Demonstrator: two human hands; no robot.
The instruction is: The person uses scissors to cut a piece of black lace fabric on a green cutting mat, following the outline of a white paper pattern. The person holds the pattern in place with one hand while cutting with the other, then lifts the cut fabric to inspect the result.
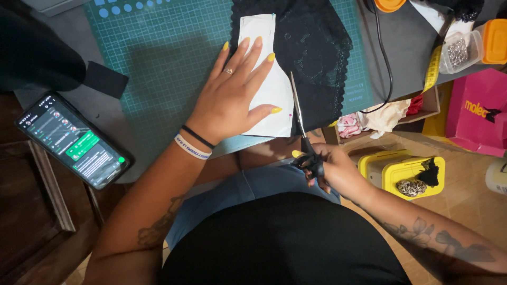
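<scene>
While the left hand (228, 100) presses flat on the white paper pattern (272, 95) at centre frame, right-hand fingers (317, 163) grip scissors (299, 113) partway along the black lace (311, 47); most of the edge looks uncut.

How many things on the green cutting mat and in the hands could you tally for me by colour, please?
White: 1, the paper pattern under the left hand.
Black: 1, the lace fabric beneath the pattern.
Silver with black handles: 1, the scissors held in the right hand.
Green: 1, the cutting mat itself.
Total: 4
</scene>
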